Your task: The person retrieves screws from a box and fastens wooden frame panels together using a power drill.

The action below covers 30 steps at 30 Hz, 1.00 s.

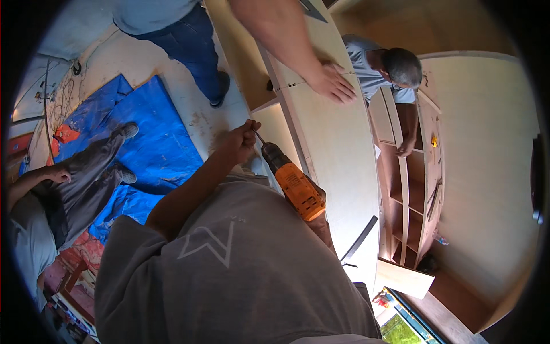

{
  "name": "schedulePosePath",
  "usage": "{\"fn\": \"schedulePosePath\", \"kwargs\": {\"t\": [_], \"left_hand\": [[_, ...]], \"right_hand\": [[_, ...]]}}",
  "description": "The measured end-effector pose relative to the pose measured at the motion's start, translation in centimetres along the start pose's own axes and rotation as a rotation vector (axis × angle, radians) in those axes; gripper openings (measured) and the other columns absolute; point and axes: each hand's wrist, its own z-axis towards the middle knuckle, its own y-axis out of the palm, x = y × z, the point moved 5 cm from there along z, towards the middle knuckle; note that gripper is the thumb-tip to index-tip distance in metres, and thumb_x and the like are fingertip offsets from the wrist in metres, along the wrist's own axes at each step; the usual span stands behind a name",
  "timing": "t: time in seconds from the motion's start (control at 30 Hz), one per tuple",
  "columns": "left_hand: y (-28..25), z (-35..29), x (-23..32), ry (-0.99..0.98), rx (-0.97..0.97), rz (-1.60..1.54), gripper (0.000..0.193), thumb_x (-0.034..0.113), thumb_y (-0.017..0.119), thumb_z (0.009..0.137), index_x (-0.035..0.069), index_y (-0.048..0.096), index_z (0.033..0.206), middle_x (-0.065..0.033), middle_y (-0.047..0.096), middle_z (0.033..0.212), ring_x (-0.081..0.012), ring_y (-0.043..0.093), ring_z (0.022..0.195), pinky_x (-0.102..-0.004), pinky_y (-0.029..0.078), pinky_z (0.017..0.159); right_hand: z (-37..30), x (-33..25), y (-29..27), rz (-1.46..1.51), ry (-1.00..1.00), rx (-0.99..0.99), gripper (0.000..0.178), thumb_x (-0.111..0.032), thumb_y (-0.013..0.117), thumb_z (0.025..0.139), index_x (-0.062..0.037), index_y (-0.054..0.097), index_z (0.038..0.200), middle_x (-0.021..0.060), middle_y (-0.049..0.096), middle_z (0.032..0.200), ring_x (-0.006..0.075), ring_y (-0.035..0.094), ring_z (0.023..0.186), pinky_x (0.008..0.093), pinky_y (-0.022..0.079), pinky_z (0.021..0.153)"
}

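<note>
My right hand (322, 227) grips an orange cordless drill (298, 190) from behind and below. The drill's body hides most of that hand. Its black chuck (274, 155) points up and to the left with a thin bit (259, 137) in it. At the tip of the bit, my left hand (242, 142) is closed in a pinch. Whatever small thing those fingers hold is too small to make out. Just right of the drill lies a long pale wooden panel (338, 157), part of a cabinet. Another person's hand (333, 83) rests flat on this panel farther away.
A person (381, 66) leans over an open shelf unit (408, 195) on the right. Another person's jeans-clad leg (197, 51) stands at the far left. Someone sits by a blue tarp (154, 123). A dark metal square (360, 238) lies on the panel, nearer me.
</note>
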Motion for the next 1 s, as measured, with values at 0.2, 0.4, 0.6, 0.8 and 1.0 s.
{"fn": "schedulePosePath", "kwargs": {"t": [0.2, 0.4, 0.6, 0.8, 1.0], "left_hand": [[2.8, 0.0, 0.5, 0.050, -0.082, 0.016, 0.014, 0.017, 0.045, 0.094, 0.004, 0.048, 0.091, -0.0071, 0.058, 0.090, -0.0018, 0.038, 0.051, -0.0156, 0.031, 0.046], [5.6, 0.4, -1.4, 0.030, -0.181, 0.100, 0.014, 0.016, 0.043, 0.095, 0.004, 0.049, 0.092, -0.0060, 0.057, 0.090, -0.0016, 0.038, 0.051, -0.0159, 0.032, 0.046], [7.2, 1.0, -4.6, 0.037, -0.221, 0.016, 0.016, 0.018, 0.044, 0.095, 0.002, 0.048, 0.096, -0.0048, 0.053, 0.090, -0.0019, 0.039, 0.055, -0.0151, 0.033, 0.047], [11.0, 2.4, -8.3, -0.034, -0.145, -0.003, 0.007, 0.014, 0.049, 0.091, 0.008, 0.048, 0.094, -0.0080, 0.061, 0.090, -0.0028, 0.038, 0.051, -0.0169, 0.032, 0.045], [15.2, 5.6, -9.0, -0.083, -0.205, -0.260, 0.014, 0.012, 0.040, 0.094, 0.003, 0.044, 0.104, -0.0122, 0.058, 0.090, -0.0046, 0.039, 0.052, -0.0184, 0.034, 0.044]], "right_hand": [[0.1, -0.3, -0.2, -0.110, 0.149, 0.065, 0.029, -0.010, 0.070, 0.074, -0.0022, 0.059, 0.099, 0.0064, 0.065, 0.092, 0.0163, 0.063, 0.082, 0.0276, 0.050, 0.072], [-0.2, -2.6, -2.6, -0.316, -0.263, 0.055, 0.036, -0.016, 0.071, 0.072, -0.0026, 0.059, 0.103, 0.0101, 0.063, 0.098, 0.0204, 0.063, 0.084, 0.0311, 0.049, 0.072], [-1.6, -1.8, -4.8, -0.421, -0.116, 0.104, 0.034, -0.014, 0.070, 0.072, -0.0018, 0.059, 0.102, 0.0114, 0.064, 0.095, 0.0238, 0.062, 0.083, 0.0338, 0.049, 0.068], [0.2, -4.9, -9.1, -0.161, -0.121, 0.075, 0.032, -0.003, 0.062, 0.082, -0.0008, 0.053, 0.112, 0.0100, 0.062, 0.094, 0.0142, 0.060, 0.073, 0.0264, 0.051, 0.063], [5.7, -12.0, -10.7, -0.403, 0.136, 0.151, 0.039, 0.000, 0.066, 0.076, -0.0028, 0.051, 0.112, 0.0091, 0.062, 0.092, 0.0122, 0.060, 0.074, 0.0255, 0.052, 0.063]]}}
